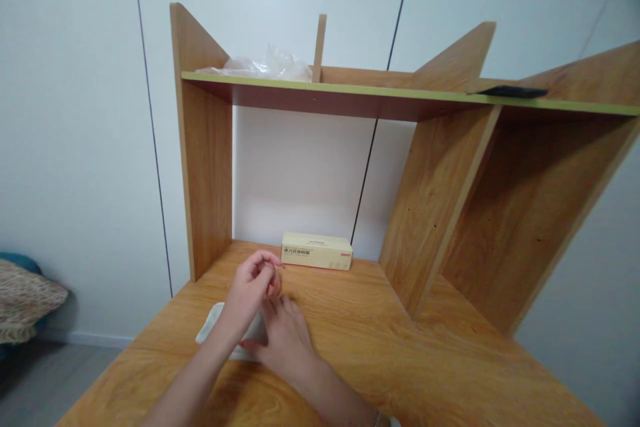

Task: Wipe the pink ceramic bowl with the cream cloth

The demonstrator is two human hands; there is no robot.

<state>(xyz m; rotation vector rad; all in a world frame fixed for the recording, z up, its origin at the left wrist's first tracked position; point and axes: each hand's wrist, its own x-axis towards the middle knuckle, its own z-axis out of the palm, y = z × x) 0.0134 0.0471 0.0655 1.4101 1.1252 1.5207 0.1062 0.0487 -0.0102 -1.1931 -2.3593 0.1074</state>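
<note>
My left hand (257, 275) is raised above the desk, its fingers curled in toward the thumb. What they hold, if anything, is too small or hidden to make out. Lower and to the right, my right hand (289, 337) grips the right side of a pale grey, cloth-like item (213, 321), thumb toward me and fingers on the far side. That item lies on the desk, partly covered by my left forearm and right hand. Just beyond my left fingers stands a cream cling film box (317, 251) with dark printed characters.
The wooden desk (360, 347) carries a shelf unit with upright panels (435, 200) at the right. Clear crumpled plastic (270, 67) and a flat black object (515, 91) rest on the upper shelf. A woven item (27, 297) is at far left.
</note>
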